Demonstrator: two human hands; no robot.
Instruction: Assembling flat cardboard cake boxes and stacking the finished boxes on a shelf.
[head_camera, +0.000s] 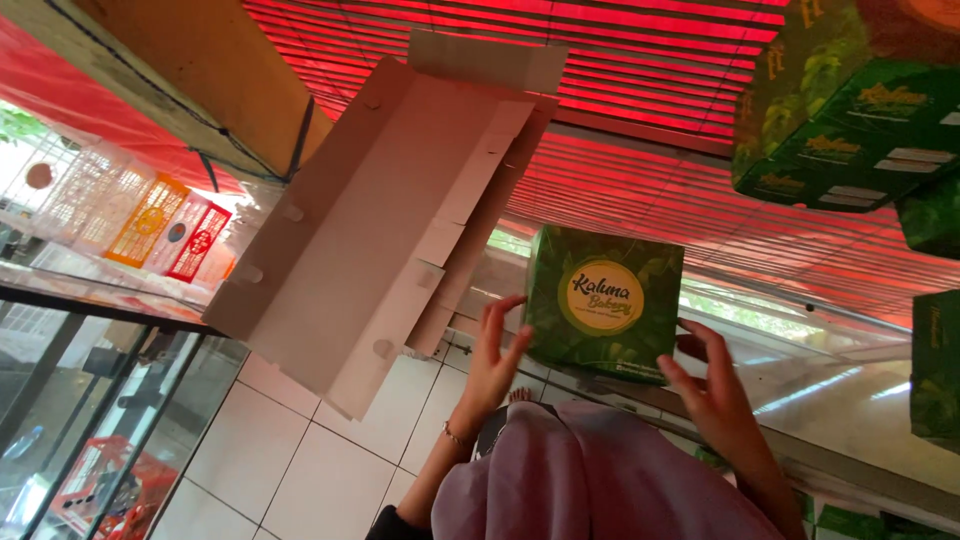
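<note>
Left hand (495, 360) and right hand (715, 390) grip green box (603, 300) edges, flat cardboard (380, 220) beside.

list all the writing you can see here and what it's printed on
I won't copy out printed wording or brand names; here is where print stands.
green box, held between left hand and right hand: round yellow label with lettering, small blurred line near the lower edge.
stacked green boxes: yellow logos and white strips, too small to read.
orange and red panels: blurred.
flat unfolded carton: no print.
</note>
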